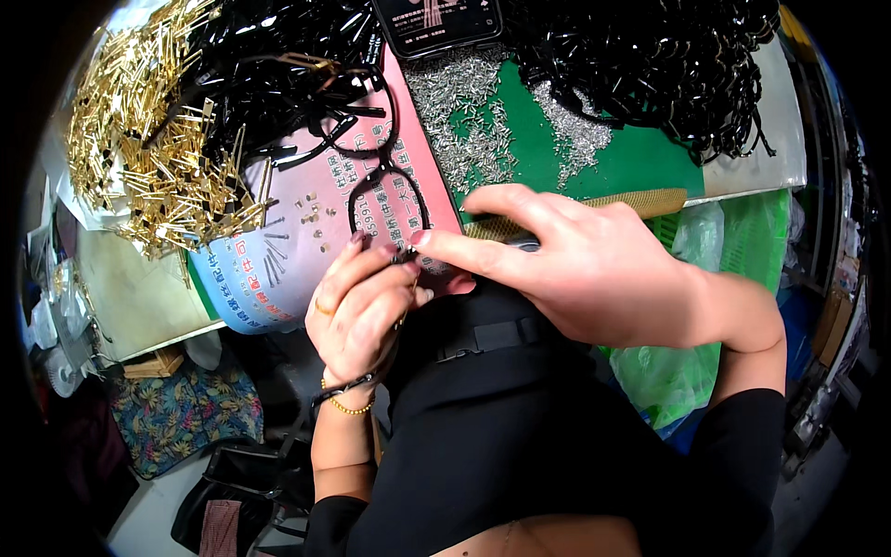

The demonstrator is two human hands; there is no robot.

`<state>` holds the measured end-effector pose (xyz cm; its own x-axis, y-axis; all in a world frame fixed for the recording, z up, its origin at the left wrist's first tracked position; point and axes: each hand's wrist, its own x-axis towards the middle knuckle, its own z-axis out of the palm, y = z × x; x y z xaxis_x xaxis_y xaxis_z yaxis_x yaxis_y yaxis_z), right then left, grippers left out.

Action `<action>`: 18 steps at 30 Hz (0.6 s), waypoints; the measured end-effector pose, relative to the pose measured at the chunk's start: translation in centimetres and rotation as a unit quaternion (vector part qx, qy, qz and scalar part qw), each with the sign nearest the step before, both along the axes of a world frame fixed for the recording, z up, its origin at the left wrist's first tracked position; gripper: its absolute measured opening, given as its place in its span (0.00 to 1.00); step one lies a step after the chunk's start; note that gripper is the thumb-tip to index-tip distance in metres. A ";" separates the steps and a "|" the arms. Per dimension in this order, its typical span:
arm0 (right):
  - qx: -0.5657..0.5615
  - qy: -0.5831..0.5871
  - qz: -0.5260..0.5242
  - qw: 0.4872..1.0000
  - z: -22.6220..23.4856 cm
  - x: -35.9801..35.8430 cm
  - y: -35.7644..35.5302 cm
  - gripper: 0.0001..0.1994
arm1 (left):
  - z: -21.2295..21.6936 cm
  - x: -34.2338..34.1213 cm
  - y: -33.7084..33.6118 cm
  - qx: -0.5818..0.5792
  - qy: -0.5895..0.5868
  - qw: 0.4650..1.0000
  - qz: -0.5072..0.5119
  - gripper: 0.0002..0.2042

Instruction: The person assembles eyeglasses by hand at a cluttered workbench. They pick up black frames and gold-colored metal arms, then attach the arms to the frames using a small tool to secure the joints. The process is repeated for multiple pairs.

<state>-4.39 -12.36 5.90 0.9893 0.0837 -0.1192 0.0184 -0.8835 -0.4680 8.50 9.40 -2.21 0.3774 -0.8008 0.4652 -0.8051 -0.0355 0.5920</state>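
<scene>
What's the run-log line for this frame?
left hand: pinching black eyeglass frame | right hand: fingertip at frame hinge | nearby: gold pins, silver pins

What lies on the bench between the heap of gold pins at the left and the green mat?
In the head view, between the gold pins and the green mat lie black eyeglass frames on a pink-and-blue printed sheet.

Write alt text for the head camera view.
Two bare hands, the left hand and the right hand, pinch a black eyeglass frame together at one corner over a pink and blue sheet. Around it lie gold pins, small silver pins, black parts and a phone.
</scene>
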 end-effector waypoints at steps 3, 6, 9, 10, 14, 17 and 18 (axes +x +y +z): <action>-0.007 -0.002 0.039 0.999 -0.5 0.7 -0.2 0.32 | -0.6 0.5 -0.3 -0.040 0.065 0.997 -0.002 0.12; 0.002 0.013 0.071 0.997 -0.9 1.2 -0.6 0.31 | -0.3 0.9 0.0 -0.047 0.119 0.992 -0.008 0.12; 0.006 0.009 0.073 0.997 -1.1 1.3 -0.8 0.30 | 0.2 1.1 -0.1 -0.034 0.132 0.991 -0.005 0.10; -0.001 0.008 0.069 0.998 -1.2 1.3 -0.7 0.32 | 0.3 1.1 -0.2 -0.040 0.130 0.991 -0.010 0.10; -0.005 -0.012 0.057 0.998 -1.6 1.3 -0.8 0.36 | 0.5 1.2 -0.5 -0.021 0.097 0.995 -0.006 0.13; -0.003 -0.013 0.053 0.998 -1.9 1.3 -0.7 0.35 | 0.7 1.3 -0.6 -0.026 0.094 0.995 0.005 0.14; -0.004 -0.016 0.052 0.999 -1.9 1.3 -0.7 0.35 | 0.7 1.3 -0.7 -0.023 0.102 0.994 0.006 0.14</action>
<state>-3.11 -13.11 3.95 0.9786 0.1853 -0.0893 0.1246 -0.8794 -0.4596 9.77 8.72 -1.46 0.4772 -0.7751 0.4141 -0.6676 -0.0134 0.7444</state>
